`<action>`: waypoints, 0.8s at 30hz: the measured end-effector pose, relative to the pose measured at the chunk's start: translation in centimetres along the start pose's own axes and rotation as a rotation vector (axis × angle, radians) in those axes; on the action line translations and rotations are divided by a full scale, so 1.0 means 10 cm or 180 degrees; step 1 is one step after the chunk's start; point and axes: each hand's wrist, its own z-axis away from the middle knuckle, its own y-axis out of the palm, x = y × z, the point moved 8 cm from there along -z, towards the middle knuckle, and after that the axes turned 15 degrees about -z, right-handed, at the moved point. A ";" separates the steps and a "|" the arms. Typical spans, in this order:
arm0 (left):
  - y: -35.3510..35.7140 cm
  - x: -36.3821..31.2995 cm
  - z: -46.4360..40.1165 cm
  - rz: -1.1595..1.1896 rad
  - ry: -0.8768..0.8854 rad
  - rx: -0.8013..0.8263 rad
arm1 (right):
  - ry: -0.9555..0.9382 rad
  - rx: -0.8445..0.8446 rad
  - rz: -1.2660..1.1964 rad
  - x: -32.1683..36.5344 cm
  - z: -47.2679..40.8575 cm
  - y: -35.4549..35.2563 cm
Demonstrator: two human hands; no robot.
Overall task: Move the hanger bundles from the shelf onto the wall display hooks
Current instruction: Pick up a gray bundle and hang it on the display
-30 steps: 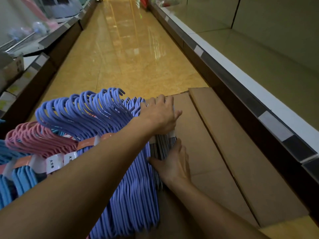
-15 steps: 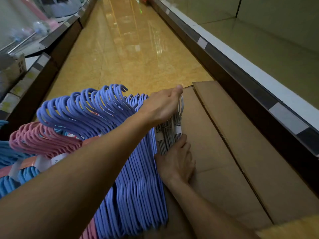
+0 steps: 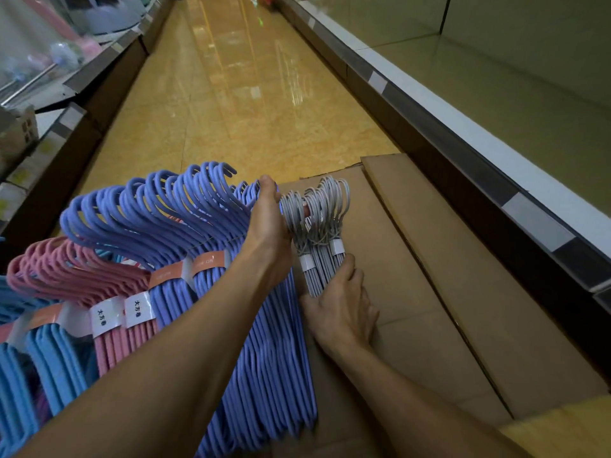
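Thin grey hanger bundles [image 3: 325, 223] with white paper bands stand at the right end of a row of hangers, on flattened cardboard [image 3: 413, 259]. My left hand [image 3: 269, 226] is edge-on between the purple hangers [image 3: 158, 209] and the grey ones. Its fingers reach in among the grey hooks, where one fingertip shows through. My right hand [image 3: 342, 309] grips the grey bundles lower down, fingers curled round their shafts. Pink hangers [image 3: 66, 269] and light blue hangers [image 3: 49, 368] continue the row to the left.
An empty green shelf [image 3: 496, 104] with a white price rail runs along the right. Glossy yellow aisle floor [image 3: 248, 94] stretches ahead. Stocked shelves [image 3: 62, 87] line the left side. No wall hooks are in view.
My left hand turned from lying flat over the hooks to edge-on, and the grey hooks came free of the purple row into view. My right hand closed round their shafts.
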 end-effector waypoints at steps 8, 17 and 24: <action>0.17 -0.13 0.08 0.0074 0.0168 0.0257 | -0.0217 -0.0060 0.0148 -0.05 -0.06 -0.30; 0.42 -0.55 0.41 -0.0328 0.0631 0.0381 | -0.0464 -0.0235 0.0348 0.10 -0.02 -0.99; 0.24 -1.41 1.09 -0.0099 0.0749 0.0300 | -0.0657 -0.0089 0.0234 0.89 0.36 -1.65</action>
